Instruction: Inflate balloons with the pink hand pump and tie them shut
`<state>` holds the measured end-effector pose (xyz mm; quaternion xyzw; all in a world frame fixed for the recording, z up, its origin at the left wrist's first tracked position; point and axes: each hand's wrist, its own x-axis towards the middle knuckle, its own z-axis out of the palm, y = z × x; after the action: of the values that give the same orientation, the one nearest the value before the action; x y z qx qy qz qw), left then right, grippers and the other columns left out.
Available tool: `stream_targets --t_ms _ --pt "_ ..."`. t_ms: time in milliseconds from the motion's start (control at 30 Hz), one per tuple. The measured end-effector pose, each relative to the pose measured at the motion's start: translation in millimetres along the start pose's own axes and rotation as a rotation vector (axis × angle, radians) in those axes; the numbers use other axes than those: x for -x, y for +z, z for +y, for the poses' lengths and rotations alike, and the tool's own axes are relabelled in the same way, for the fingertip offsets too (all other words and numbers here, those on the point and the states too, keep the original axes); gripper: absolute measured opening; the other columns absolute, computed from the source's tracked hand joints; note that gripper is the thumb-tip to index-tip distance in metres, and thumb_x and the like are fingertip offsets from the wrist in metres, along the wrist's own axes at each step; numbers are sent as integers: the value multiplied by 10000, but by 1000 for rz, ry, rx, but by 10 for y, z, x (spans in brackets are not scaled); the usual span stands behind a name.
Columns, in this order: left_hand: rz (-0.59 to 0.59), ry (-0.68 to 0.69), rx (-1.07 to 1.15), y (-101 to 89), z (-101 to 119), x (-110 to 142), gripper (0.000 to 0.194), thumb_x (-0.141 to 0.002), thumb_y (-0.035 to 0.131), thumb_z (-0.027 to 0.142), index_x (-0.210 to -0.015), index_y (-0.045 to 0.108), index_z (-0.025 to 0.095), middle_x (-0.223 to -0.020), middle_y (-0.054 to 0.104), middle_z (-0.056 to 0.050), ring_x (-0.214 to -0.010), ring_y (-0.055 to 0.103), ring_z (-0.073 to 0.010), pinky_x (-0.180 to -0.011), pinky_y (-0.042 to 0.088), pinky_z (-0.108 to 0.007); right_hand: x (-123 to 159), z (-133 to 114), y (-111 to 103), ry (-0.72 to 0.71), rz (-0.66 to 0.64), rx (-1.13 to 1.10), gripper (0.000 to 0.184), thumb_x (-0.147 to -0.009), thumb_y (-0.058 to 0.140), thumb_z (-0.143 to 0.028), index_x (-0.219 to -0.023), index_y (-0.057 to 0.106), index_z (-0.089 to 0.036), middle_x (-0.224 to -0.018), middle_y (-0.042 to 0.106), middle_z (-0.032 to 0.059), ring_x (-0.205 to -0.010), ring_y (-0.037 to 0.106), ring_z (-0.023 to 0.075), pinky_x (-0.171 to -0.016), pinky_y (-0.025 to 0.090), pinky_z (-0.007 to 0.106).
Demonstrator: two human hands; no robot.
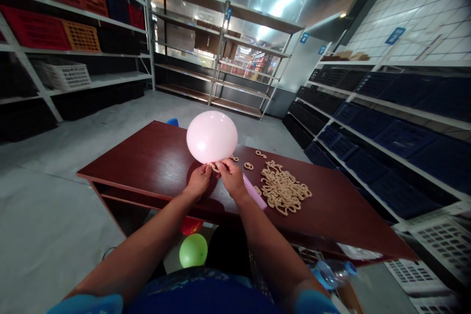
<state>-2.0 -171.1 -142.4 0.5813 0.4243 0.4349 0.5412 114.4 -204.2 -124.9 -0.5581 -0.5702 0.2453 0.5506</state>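
Observation:
An inflated pink balloon [212, 136] stands above the table, its lower end between my two hands. Just under it is a small tan curved piece [213, 167], similar to the loose number-shaped pieces. My left hand [198, 180] is closed, pinching the tan piece from the left. From the right, my right hand [232, 176] is closed with its fingertips at the same piece and the balloon's neck. The neck itself is mostly hidden by fingers. Close to my right wrist, a long pink tube-like object [254, 192] lies on the table.
A pile of tan number-shaped pieces [285, 189] spreads over the dark red table [147, 157], with single pieces [248, 166] nearby. Below are a green balloon [193, 250] and plastic bottles [333, 273]. Shelves with crates [75, 76] line both sides; another rack [221, 54] stands behind.

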Motion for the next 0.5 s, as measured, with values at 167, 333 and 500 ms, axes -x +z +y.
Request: stream_targets --t_ms 167,333,500 --pt "-65 105 34 -35 -112 -27 417 -845 438 461 -970 656 128 -930 693 -110 -884 622 -216 -826 444 -299 -39 33 33 105 -35 -233 200 -686 681 -382 -783 620 -218 -775 670 5 -648 596 147 -589 498 274" --pt "-67 116 23 -49 -164 -13 437 -836 434 497 -892 655 124 -870 691 -105 -807 624 -205 -775 452 -289 -26 -18 7 99 -77 -204 197 -682 700 -374 -784 681 -206 -690 654 3 -628 590 142 -639 492 287" --pt "-33 75 14 -34 -139 1 430 -814 453 511 -839 649 129 -800 680 -91 -789 619 -212 -740 457 -291 -15 5 11 108 -74 -164 182 -707 662 -368 -774 662 -199 -688 653 -1 -633 582 139 -639 480 277"
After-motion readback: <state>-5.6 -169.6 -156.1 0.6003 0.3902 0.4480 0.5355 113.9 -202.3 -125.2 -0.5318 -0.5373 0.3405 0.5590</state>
